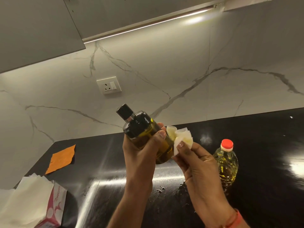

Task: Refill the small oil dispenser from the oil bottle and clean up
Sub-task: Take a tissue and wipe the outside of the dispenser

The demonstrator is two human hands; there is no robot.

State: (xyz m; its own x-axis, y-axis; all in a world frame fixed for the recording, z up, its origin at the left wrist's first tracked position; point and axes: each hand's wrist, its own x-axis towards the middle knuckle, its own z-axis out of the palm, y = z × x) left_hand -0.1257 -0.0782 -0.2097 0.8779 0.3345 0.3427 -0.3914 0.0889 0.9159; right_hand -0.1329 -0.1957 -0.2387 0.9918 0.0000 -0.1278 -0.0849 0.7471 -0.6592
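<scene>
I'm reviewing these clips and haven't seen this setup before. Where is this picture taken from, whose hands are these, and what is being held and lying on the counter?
There is no machine here: a camera worn on a person's head looks down at their two bare hands. The left hand grips a tilted dark glass oil dispenser with a black cap. The right hand presses a crumpled white tissue, stained yellow, against the dispenser's side.

On the glossy black counter stand a clear plastic oil bottle with a red cap, capped, an orange cloth and a pink tissue box. Small droplets lie near the hands.
</scene>
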